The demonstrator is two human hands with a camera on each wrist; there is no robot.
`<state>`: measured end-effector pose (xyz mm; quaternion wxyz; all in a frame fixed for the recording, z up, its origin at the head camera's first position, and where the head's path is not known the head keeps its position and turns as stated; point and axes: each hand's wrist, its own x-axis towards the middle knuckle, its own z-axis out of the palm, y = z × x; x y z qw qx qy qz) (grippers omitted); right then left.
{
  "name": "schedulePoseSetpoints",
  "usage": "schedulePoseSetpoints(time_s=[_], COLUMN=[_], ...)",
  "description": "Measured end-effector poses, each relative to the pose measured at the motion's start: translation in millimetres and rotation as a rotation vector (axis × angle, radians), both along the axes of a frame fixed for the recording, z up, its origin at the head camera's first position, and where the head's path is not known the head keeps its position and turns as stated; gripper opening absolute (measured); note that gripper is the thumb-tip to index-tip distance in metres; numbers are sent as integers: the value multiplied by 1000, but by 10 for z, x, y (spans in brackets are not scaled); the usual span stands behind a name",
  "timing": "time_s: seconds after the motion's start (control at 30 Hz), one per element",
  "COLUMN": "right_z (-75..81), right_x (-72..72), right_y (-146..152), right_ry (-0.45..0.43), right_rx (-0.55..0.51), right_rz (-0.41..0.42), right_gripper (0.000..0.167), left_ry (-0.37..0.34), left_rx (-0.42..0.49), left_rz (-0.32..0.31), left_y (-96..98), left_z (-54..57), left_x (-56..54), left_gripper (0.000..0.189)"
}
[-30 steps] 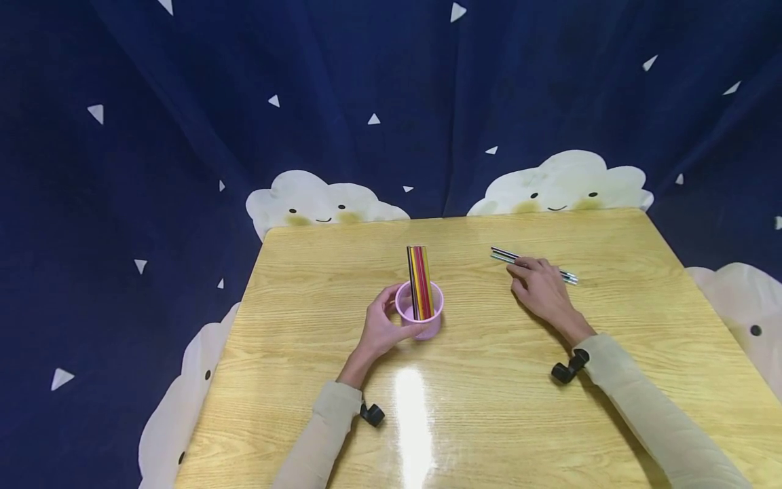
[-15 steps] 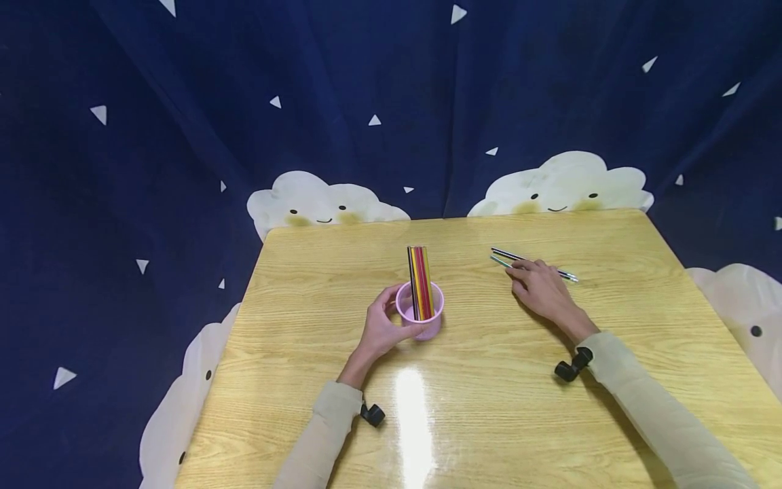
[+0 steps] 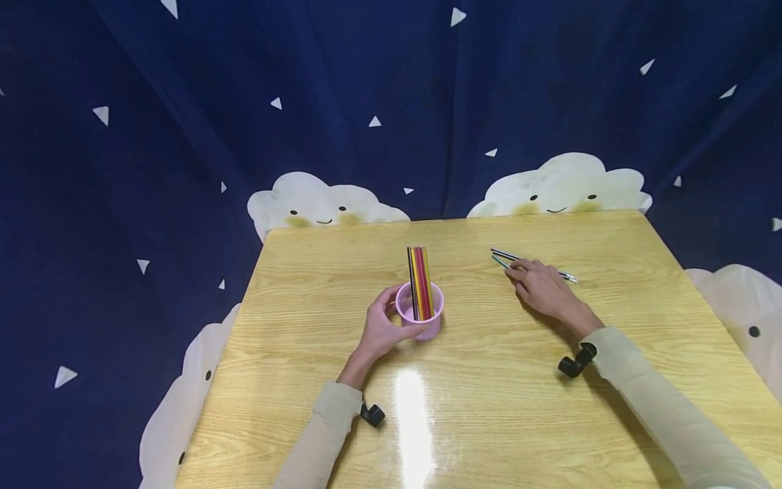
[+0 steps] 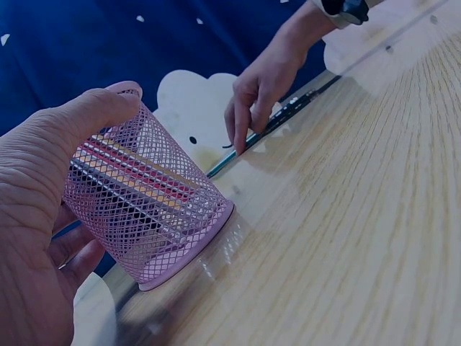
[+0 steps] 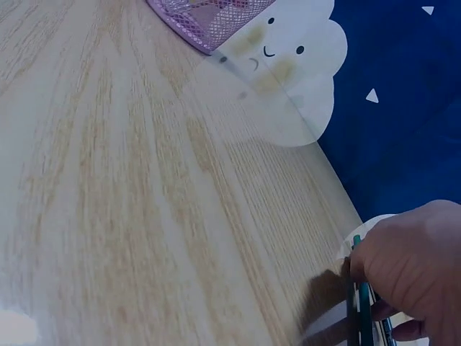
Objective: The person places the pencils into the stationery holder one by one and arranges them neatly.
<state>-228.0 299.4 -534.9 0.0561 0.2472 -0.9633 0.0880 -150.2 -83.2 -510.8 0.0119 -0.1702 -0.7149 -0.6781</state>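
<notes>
My left hand (image 3: 383, 329) grips a pink mesh pen cup (image 3: 435, 328) that stands upright on the table, thumb on the near side. Several pencils (image 3: 420, 278), black, yellow and red, lean inside it. To the right, my right hand (image 3: 542, 288) reaches down to the table and pinches a green pencil (image 5: 364, 310) between thumb and fingers. Two or so dark pencils (image 3: 506, 253) lie beside the green one, partly hidden under the hand. Seen from the left wrist, the green pencil (image 4: 223, 163) slants low at the tabletop.
The wooden table (image 3: 476, 407) has a bright glare patch near its front. Behind it hangs a dark blue curtain (image 3: 330, 81) with white triangles and smiling clouds. A small black camera (image 3: 574, 363) is strapped to the right wrist, another (image 3: 373, 415) to the left.
The green pencil has turned slightly apart from the dark ones under my right hand, which has shifted a little rightward. My left hand and the cup stay in place.
</notes>
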Motion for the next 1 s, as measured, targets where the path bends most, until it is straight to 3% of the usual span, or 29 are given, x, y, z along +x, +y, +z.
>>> schedulePoseSetpoints(time_s=[0.07,0.27,0.33,0.73,1.0], right_z=[-11,-19,-14,51,68], right_x=[-12,-30,-31,-47,-57], right_y=[7,20,17,-12,-25], right_ry=[-3,-13,-12,-45,-68], right_rx=[-13,-54,-64,-64,-68], right_rz=[11,61,77,99,118], right_gripper=[39,43,42,42,42], left_ry=[-1,-7,-5,8,1], left_rx=[-8,-12,-12,-50,-17], left_rz=[-4,9,15,31,18], left_y=[-3,1,-3,-19,-20], left_z=[-21,-283,-324,-329,-331], left_x=[-9,-116,-131,-133,-140], left_gripper=[84,88,88,87,87])
